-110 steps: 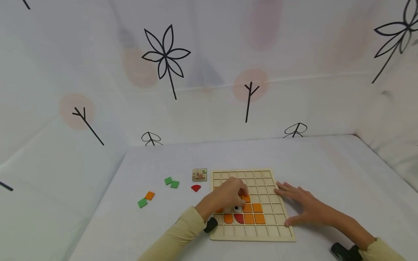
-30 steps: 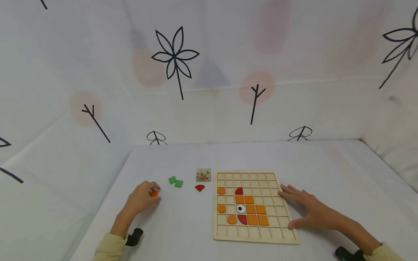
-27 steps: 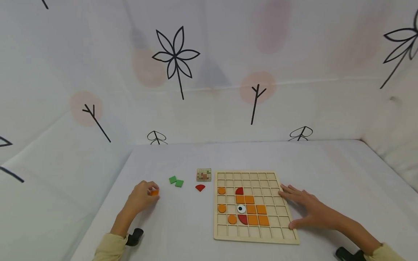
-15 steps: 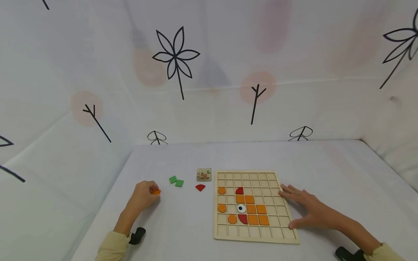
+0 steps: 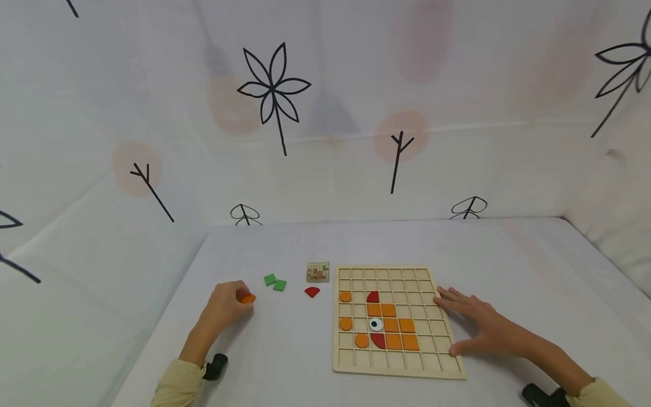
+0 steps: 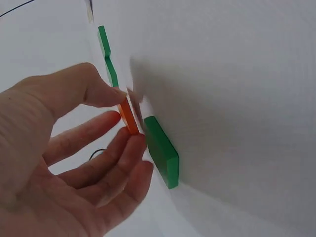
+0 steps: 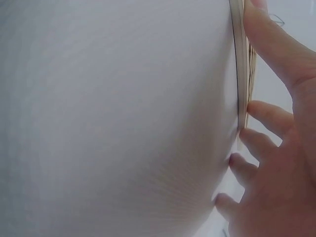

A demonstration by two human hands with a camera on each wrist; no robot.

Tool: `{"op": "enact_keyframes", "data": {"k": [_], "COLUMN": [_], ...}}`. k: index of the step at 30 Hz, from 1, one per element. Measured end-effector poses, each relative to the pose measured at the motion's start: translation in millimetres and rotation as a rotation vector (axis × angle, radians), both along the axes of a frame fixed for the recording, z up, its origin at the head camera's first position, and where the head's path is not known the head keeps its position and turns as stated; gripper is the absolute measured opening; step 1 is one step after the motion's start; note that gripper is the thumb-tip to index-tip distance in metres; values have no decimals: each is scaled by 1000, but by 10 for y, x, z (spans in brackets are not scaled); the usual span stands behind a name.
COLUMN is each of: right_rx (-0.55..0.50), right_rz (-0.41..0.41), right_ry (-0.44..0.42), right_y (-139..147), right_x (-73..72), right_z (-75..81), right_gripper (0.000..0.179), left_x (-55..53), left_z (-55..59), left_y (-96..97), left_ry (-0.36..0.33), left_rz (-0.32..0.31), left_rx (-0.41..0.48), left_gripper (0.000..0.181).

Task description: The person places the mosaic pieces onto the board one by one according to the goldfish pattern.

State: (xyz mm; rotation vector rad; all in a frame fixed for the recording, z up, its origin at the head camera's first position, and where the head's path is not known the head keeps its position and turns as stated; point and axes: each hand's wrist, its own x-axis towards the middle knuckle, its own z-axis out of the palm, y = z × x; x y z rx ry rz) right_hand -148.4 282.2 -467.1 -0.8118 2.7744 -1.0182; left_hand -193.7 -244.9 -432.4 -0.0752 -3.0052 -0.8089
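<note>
My left hand [image 5: 224, 305], at the left of the table, pinches an orange square tile [image 5: 247, 298] between thumb and fingers. In the left wrist view the orange tile [image 6: 128, 117] is edge-on at the thumb tip, with a thick green tile [image 6: 162, 154] lying just past the fingertips. That green tile is hidden behind the hand in the head view. My right hand [image 5: 475, 327] lies spread at the right edge of a wooden grid board [image 5: 396, 362], its thumb and fingertips on the rim [image 7: 240, 64]. Orange squares [image 5: 393, 341], orange rounds [image 5: 361, 340], red quarter-rounds [image 5: 378, 341] and an eye tile [image 5: 376, 324] sit in its cells.
Two green tiles [image 5: 280, 285] and a red fan-shaped tile [image 5: 312, 291] lie between left hand and board. A small patterned grid card [image 5: 317, 272] stands by the board's far left corner. White printed cloth [image 5: 325, 186] walls the table's back and sides.
My left hand has left the board for the table's left, taken hold of an orange tile and shifted slightly right with it. The right hand has kept its place at the board's edge.
</note>
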Motion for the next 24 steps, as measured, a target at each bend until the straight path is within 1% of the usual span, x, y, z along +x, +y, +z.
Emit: {"op": "enact_keyframes", "data": {"k": [2, 5, 8, 11, 17, 21, 24], "right_rx": [0, -4, 2, 4, -4, 1, -2], "right_rz": [-1, -6, -12, -16, -10, -17, -19], "right_ry": [-8, -14, -18, -28, -23, -25, -21], "right_y": [-4, -5, -6, -9, -13, -12, -12], "right_x": [1, -1, -4, -4, 11, 7, 2], "right_z": [4, 11, 11, 9, 9, 13, 10], "right_gripper": [89, 89, 90, 90, 90, 91, 91], "left_x": [-6, -3, 11, 24, 47, 62, 54], "left_z": [-4, 10, 37, 72, 170, 249, 278], "left_y": [24, 75, 142, 218, 422, 579, 686], "left_ry": [2, 20, 47, 58, 41, 56, 72], "left_rz": [-23, -72, -120, -157, -214, -295, -356], "left_rx": [52, 124, 168, 185, 190, 195, 193], "left_gripper": [15, 15, 15, 17, 17, 16, 15]}}
